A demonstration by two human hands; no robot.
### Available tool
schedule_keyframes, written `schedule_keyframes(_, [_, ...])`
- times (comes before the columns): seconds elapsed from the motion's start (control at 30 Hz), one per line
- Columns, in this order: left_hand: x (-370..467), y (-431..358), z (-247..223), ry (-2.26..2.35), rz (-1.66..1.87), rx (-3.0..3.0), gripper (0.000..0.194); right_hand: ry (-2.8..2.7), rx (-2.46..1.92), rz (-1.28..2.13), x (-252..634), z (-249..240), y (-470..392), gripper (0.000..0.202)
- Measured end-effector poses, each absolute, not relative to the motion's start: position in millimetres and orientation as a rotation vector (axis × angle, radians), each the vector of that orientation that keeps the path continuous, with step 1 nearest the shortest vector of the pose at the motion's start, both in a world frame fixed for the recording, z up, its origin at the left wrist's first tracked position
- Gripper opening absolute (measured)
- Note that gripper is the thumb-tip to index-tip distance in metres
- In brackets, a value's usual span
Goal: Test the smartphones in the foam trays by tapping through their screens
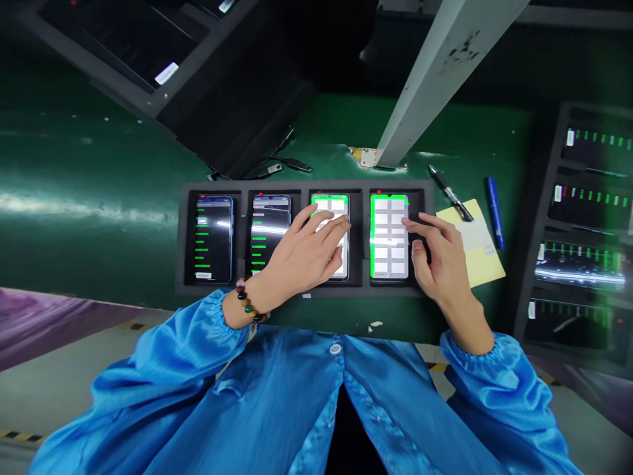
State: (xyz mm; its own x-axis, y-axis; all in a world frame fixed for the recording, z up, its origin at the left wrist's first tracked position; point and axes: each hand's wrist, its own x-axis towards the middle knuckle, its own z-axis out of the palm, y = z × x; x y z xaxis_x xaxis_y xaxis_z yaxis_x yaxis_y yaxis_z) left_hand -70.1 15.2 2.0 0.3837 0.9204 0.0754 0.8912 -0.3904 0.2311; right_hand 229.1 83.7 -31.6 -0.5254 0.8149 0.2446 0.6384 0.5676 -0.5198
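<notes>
Several phones lie in a row in a dark foam tray [306, 289]. The leftmost phone [214, 244] and the second phone [270, 214] show dark screens with green text. The third phone [329, 199] and the rightmost phone [389, 237] have white blocks with green edges. My left hand [306, 254] spreads over the third phone, covering much of its screen, with nothing held. My right hand [440, 257] is at the right edge of the rightmost phone, index fingertip on or just above its screen, fingers apart and holding nothing.
A black pen [451, 192] lies partly on a yellow notepad [477, 247], beside a blue marker [495, 212]. Cables [284, 165] and a grey metal post [430, 79] stand behind the tray. More phone trays are at right [521, 290] and upper left [148, 102].
</notes>
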Motion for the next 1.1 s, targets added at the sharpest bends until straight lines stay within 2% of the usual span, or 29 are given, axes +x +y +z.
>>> schedule_keyframes(0.37, [-58.8,-30.9,1.3,1.641,0.329,2.504,0.046,-2.344,-1.169,0.556,245.2,-28.4,47.7,0.04])
schedule_keyframes(0.8, [-58.0,-44.8,-15.0,1.667,0.44,2.467,0.052,-2.392,-1.193,0.469,210.7,-32.2,128.8,0.039])
schedule_keyframes(0.93, [-58.8,-45.1,-17.4,1.662,0.455,2.432,0.054,-2.399,-1.163,0.512,223.0,-31.4,108.0,0.042])
schedule_keyframes(1.1, [-58.3,-46.8,-16.1,1.645,0.504,2.484,0.045,-2.407,-1.131,0.571,244.6,-28.7,64.4,0.042])
